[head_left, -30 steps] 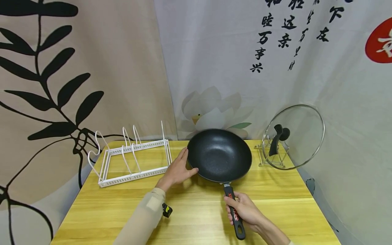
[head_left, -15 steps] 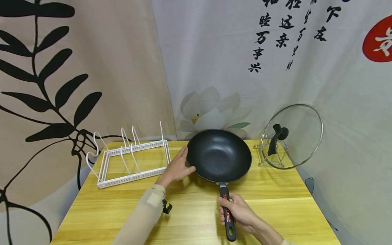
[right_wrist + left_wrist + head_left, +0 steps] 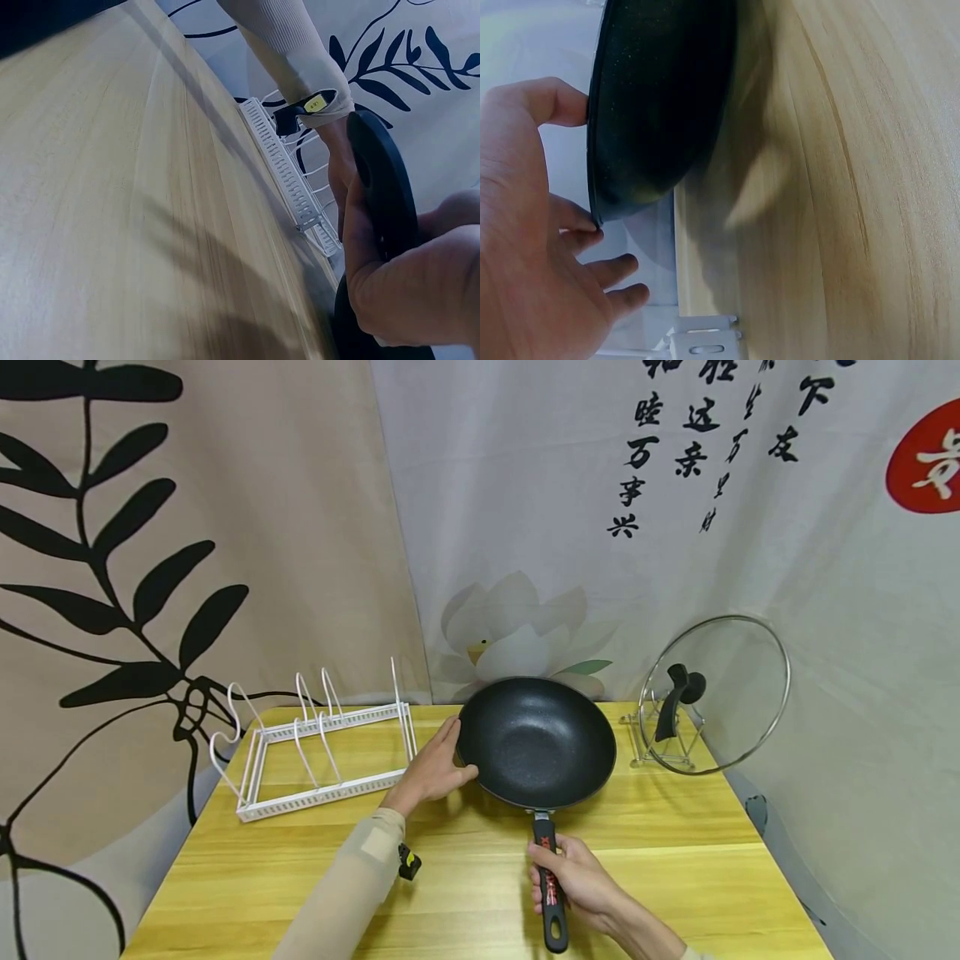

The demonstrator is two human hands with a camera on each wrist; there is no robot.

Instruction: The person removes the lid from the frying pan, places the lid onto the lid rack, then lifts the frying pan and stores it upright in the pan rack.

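A deep black wok (image 3: 536,743) sits at the middle of the table's far side, its inside facing the head camera. My right hand (image 3: 581,877) grips its black handle (image 3: 553,893), fingers wrapped round and thumb on top. The same handle (image 3: 382,180) appears in the right wrist view. On the wok's left side, my left hand (image 3: 432,770) touches the rim with spread fingers. Close up in the left wrist view, the thumb and forefinger of the left hand (image 3: 532,240) meet the rim of the wok (image 3: 656,97); the other fingers stand apart from it.
A white rack (image 3: 322,793) with upright loops lies left of the wok, close to the left hand. At the right, a glass lid (image 3: 738,693) with a black knob leans upright in a wire stand (image 3: 637,747). A printed curtain (image 3: 510,485) hangs behind the wooden table (image 3: 690,893).
The right hand has swung the wok's handle a little to the left, so it points more directly toward me. The left hand stays at the rim with barely any shift.
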